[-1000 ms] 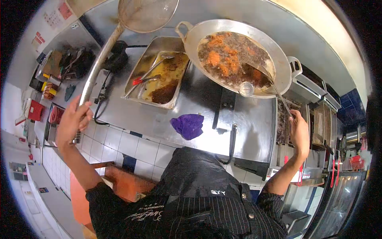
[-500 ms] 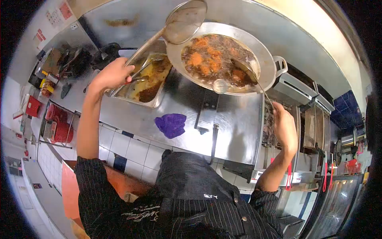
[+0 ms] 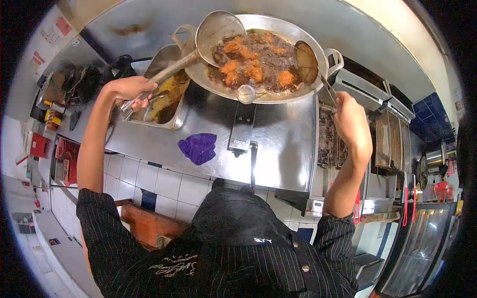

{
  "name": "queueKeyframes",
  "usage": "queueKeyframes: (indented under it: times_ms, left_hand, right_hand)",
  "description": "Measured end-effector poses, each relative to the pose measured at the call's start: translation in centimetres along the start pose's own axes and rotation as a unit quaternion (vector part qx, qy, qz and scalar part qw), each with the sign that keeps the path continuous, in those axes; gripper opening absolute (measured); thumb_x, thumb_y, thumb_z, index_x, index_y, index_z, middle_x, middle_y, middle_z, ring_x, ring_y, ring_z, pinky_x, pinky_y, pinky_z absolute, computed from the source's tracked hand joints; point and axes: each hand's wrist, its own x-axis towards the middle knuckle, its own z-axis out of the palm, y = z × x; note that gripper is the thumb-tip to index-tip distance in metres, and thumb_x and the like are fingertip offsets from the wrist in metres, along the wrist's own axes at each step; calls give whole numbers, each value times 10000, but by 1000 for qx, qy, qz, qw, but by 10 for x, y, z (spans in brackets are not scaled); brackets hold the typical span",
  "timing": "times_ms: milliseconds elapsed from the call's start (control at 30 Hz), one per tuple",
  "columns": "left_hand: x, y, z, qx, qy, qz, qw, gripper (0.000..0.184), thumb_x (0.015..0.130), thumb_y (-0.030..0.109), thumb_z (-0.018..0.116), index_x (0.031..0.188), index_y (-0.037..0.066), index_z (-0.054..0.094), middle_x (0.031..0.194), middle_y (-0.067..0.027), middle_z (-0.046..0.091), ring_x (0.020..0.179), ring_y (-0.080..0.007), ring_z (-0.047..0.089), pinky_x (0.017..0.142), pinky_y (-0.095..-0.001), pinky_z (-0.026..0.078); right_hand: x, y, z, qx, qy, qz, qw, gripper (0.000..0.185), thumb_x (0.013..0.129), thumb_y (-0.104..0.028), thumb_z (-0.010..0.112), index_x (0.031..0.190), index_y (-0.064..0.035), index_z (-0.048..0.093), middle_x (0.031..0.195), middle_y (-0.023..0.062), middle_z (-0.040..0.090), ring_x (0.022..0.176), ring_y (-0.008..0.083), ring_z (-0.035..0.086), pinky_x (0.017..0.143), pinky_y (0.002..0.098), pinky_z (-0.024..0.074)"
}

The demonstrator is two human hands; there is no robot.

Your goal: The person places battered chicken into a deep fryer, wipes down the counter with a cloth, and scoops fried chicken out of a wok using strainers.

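My left hand is closed round the handle of a wide mesh strainer, whose round head is over the left part of a big wok. In the wok's bubbling oil float several orange-brown fried pieces. On the right, my right hand grips the thin handle of a skimmer, its dark round head tilted at the wok's right inner side. A round thermometer dial sits at the wok's near rim.
A metal tray with oily yellow-brown residue stands left of the wok. A purple cloth lies on the steel counter. Fryer baskets are to the right, with red-handled tools hanging near them.
The strainer has come down and left, its head now over the wok's left side. The skimmer head has risen out of the oil at the right. The whole view has shifted.
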Motion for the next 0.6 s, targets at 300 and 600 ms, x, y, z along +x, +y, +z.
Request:
queueKeyframes:
  times_ms: [300, 600]
  left_hand:
    - [17, -13, -45, -90, -100, -12, 991, 342, 973, 352, 469, 875, 25, 488, 559, -99, 529, 386, -91, 379, 309, -225, 302]
    - [76, -13, -55, -82, -164, -8, 983, 403, 959, 431, 472, 797, 62, 491, 583, -75, 511, 387, -90, 409, 295, -230, 323]
  right_hand:
    - [36, -18, 7, -46, -46, 72, 995, 276, 823, -37, 445, 1046, 59, 577, 1039, 318, 582, 1051, 441, 546, 880, 468, 439]
    - [143, 13, 54, -19, -99, 44, 994, 222, 808, -90, 485, 844, 72, 633, 842, 281, 643, 776, 400, 649, 668, 453, 507]
